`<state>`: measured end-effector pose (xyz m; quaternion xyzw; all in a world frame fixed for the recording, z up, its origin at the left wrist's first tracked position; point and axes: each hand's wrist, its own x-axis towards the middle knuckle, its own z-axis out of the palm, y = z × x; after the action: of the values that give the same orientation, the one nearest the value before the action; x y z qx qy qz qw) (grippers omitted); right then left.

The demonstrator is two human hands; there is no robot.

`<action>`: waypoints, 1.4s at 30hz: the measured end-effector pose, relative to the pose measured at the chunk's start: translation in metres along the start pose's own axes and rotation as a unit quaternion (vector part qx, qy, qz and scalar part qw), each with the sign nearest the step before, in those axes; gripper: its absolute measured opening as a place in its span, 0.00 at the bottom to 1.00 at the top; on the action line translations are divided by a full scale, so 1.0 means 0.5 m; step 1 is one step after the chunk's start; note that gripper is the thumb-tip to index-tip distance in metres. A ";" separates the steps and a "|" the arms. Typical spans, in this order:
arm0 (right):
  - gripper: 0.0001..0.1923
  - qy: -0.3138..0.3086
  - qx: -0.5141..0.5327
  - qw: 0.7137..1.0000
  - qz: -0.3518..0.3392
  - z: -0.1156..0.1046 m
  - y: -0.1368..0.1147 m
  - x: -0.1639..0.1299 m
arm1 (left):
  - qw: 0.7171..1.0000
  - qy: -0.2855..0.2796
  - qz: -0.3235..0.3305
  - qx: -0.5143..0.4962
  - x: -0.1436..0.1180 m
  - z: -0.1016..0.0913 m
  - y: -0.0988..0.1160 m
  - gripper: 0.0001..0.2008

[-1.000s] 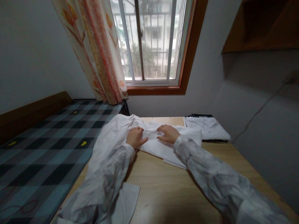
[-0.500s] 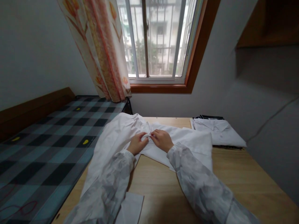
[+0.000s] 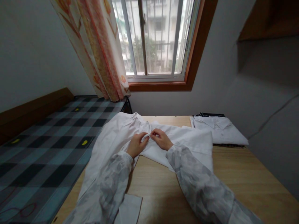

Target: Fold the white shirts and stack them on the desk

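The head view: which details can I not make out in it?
In the head view:
- White cloth garment: pinched part, mostly hidden by the left hand and right hand.
- Black item behind the folded white collared shirt: partly covered by it.
- Brown wooden shelf: cut off by the picture's edges.

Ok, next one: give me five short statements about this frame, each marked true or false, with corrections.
1. The left hand and right hand both pinch the garment. True.
2. The bed has a checked pattern. True.
3. The folded shirt lies on the bed. False: the folded shirt is on the table, to the right of the garment.
4. The curtain hangs to the right of the window. False: the curtain hangs to its left.
5. Both arms are bare. False: both are covered by patterned sleeves.
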<state>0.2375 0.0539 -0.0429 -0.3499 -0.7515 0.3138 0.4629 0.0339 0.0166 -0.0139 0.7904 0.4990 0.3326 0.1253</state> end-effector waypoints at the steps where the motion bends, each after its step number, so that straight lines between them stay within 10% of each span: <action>1: 0.06 -0.004 0.008 1.000 0.008 0.000 0.001 0.000 | 1.000 -0.001 0.001 0.005 0.000 0.000 0.000 0.12; 26: 0.16 -0.071 0.274 0.943 0.175 0.000 0.029 0.015 | 0.996 -0.054 0.035 -0.068 0.006 -0.004 -0.005 0.16; 42: 0.04 0.015 -0.035 0.999 -0.015 -0.005 -0.034 -0.010 | 0.997 -0.064 0.028 -0.026 0.003 0.000 -0.004 0.14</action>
<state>0.2376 0.0405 -0.0307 -0.3595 -0.7601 0.2754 0.4660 0.0329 0.0186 -0.0142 0.8201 0.4588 0.2979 0.1681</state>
